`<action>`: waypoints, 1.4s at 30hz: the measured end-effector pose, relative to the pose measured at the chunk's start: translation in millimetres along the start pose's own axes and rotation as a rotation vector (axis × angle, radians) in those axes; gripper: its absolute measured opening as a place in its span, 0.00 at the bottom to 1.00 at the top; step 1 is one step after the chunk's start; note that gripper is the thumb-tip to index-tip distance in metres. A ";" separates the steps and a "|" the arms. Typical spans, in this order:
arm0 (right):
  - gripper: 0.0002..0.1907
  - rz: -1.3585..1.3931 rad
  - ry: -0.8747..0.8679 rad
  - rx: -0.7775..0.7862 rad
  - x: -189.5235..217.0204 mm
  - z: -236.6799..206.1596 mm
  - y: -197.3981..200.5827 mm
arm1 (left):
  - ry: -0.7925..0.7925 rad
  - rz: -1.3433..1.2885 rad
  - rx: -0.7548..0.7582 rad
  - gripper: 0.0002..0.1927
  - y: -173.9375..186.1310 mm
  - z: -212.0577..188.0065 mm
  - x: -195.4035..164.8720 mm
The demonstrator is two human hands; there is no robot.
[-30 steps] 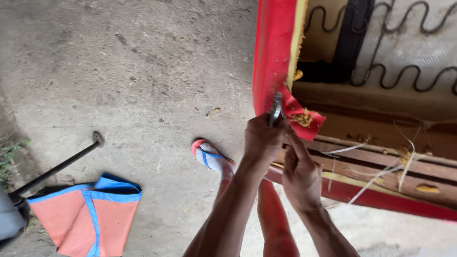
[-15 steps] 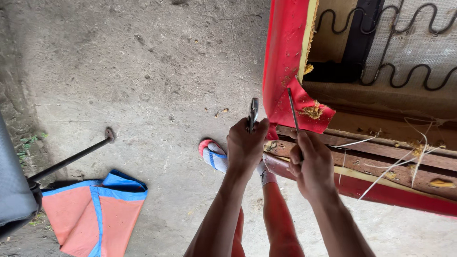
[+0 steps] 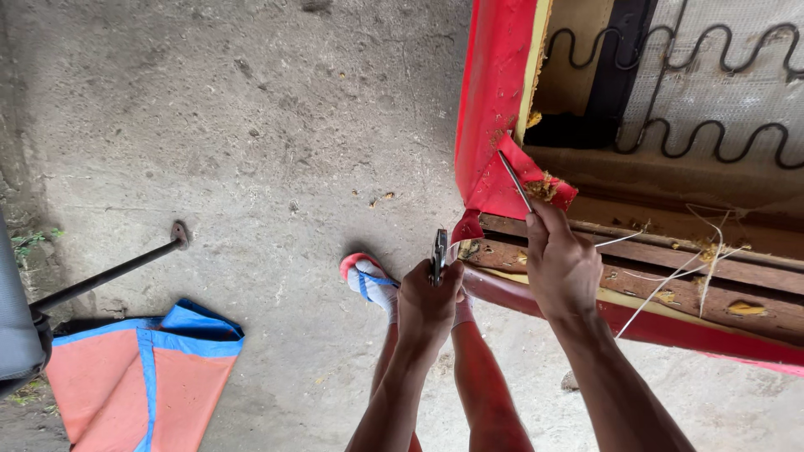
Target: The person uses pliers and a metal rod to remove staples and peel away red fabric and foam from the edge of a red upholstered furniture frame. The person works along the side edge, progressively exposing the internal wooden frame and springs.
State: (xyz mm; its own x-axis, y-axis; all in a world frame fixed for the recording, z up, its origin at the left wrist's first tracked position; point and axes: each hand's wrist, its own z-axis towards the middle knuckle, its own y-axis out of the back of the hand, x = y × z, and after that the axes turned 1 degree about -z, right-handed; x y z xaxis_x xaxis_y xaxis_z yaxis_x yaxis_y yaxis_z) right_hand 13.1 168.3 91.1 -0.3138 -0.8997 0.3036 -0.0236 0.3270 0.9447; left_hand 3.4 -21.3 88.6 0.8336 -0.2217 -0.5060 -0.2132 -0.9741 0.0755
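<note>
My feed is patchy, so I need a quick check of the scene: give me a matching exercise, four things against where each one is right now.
Things:
1. pliers
2. thin metal rod
3. orange and blue cloth
4. zigzag springs

Places:
A. lying on the concrete floor at lower left
B. in the right hand, tip against the red cover flap
C. stretched across the open sofa frame at upper right
D. upright in the left hand, above the sandalled foot

Pairs: 1-D, 2-B, 3-A, 4-C
</note>
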 end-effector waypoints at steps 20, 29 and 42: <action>0.14 0.817 -0.671 0.401 4.1 26.5 28.9 | 0.094 -0.248 0.093 0.18 24.8 16.0 38.0; 0.12 -0.399 0.101 0.256 -33.5 44.0 31.2 | -0.155 -0.109 0.259 0.23 24.7 24.5 43.2; 0.08 -0.135 0.489 0.503 -47.1 126.5 65.8 | -0.450 0.917 0.093 0.16 11.4 51.2 -76.2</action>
State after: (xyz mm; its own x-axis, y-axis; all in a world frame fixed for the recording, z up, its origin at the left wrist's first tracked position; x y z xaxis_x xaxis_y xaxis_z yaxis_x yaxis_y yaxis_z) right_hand -93.7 268.8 123.3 0.1814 -0.9300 0.3198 -0.5039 0.1913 0.8423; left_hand -88.6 -13.2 84.0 0.0658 -0.8231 -0.5641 -0.7267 -0.4270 0.5381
